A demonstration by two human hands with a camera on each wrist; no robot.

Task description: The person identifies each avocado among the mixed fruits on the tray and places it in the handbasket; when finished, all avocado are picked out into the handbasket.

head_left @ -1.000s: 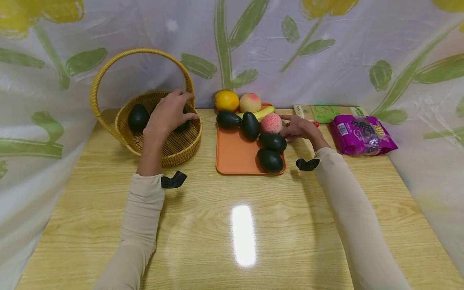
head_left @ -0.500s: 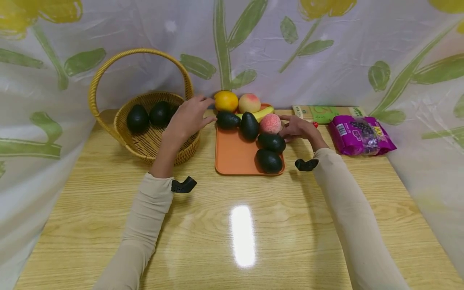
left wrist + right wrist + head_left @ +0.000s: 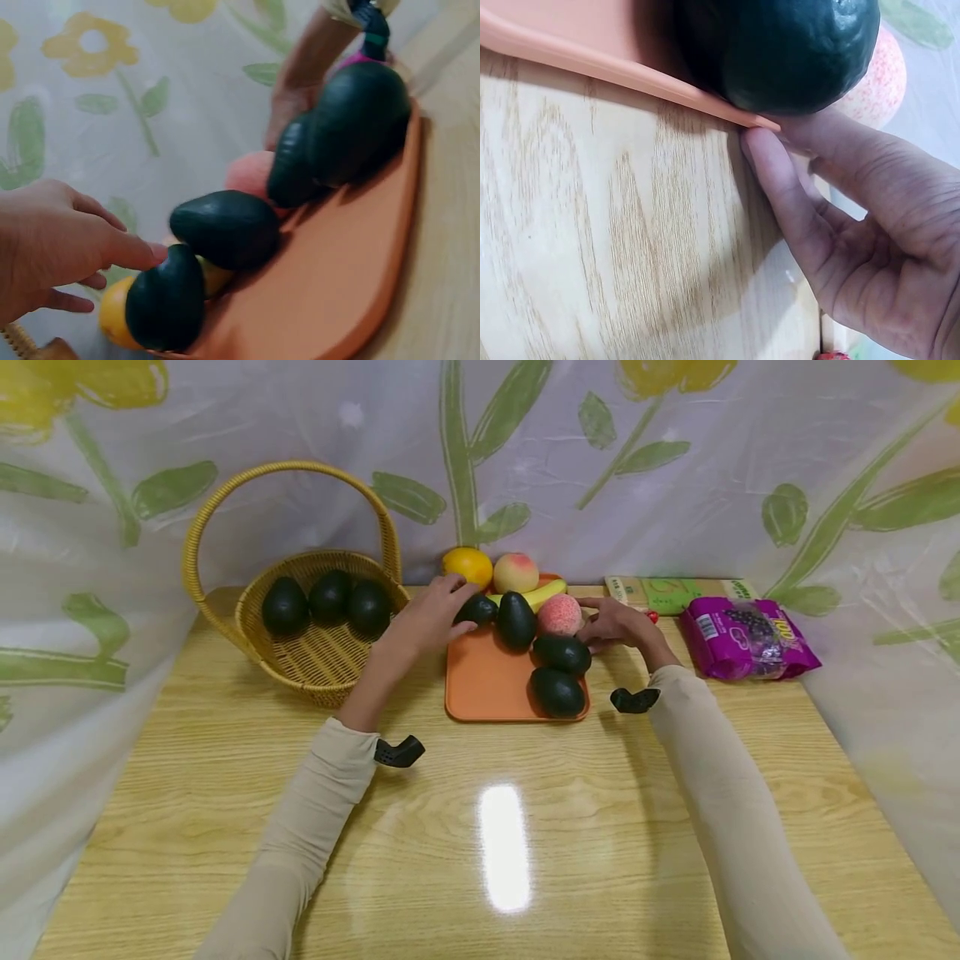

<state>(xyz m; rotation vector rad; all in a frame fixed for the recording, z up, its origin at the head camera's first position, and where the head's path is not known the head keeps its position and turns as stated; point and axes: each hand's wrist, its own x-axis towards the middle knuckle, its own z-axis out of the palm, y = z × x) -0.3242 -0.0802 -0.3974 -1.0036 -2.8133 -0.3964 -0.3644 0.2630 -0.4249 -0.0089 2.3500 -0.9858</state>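
Note:
My left hand (image 3: 431,617) reaches over the left end of the orange tray (image 3: 487,681), its fingers spread around a dark green avocado (image 3: 477,609). In the left wrist view the thumb tip meets the top of that avocado (image 3: 166,300), while the other fingers hang beside it. My right hand (image 3: 617,623) pinches the tray's right rim between thumb and fingers, as the right wrist view shows at the rim (image 3: 667,86). More avocados lie on the tray: one upright-looking avocado (image 3: 516,622) and two at the right, the nearer avocado (image 3: 557,692) by the front corner.
Left of the tray stands a wicker basket (image 3: 318,668) with a tall handle and three avocados (image 3: 330,597) inside. A lemon (image 3: 467,566), a peach (image 3: 516,573), a banana (image 3: 546,595) and a speckled pink ball-shaped fruit (image 3: 560,615) sit at the back. A purple packet (image 3: 750,639) lies right.
My left hand has left an avocado in the basket, moved right over the basket's rim and come to the avocado at the tray's left. The right hand stays at the tray's rim.

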